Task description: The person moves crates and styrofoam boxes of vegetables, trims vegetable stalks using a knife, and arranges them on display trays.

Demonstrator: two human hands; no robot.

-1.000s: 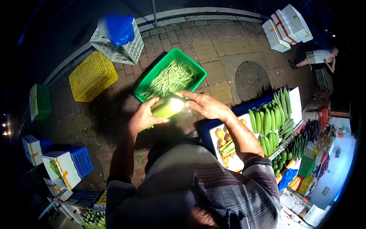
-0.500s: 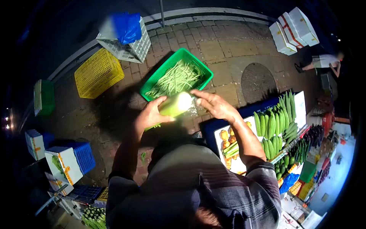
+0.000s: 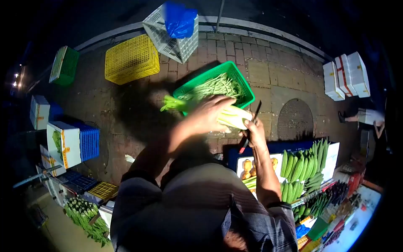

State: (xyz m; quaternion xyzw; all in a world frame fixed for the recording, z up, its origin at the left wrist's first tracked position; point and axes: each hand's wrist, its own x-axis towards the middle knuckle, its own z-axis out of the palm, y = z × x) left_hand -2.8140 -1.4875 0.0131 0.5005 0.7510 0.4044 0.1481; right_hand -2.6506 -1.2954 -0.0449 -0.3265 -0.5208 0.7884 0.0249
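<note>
A pale green stalk vegetable [image 3: 233, 116] with a leafy end at the left lies across my grasp. My left hand [image 3: 208, 115], slightly blurred, is wrapped over its middle. At its pale cut end, my right hand [image 3: 254, 131] holds a knife [image 3: 257, 112] with a dark blade pointing up and a red-tipped handle below; the fingers are beside the stalk end. Just beyond my hands, a green basket [image 3: 247, 87] on the paving contains long green beans [image 3: 219, 86].
Yellow crate [image 3: 132, 59] and grey crate [image 3: 184, 44] with a blue bag stand beyond, left. Gourds [image 3: 300, 166] and brown roots [image 3: 247, 166] lie on a stall at right. White boxes [image 3: 347, 75] and a person [image 3: 369, 116] are far right.
My left hand has shifted over the vegetable, whose leafy end now points left. The knife has come into clear view in my right hand. The whole view has rotated and shifted.
</note>
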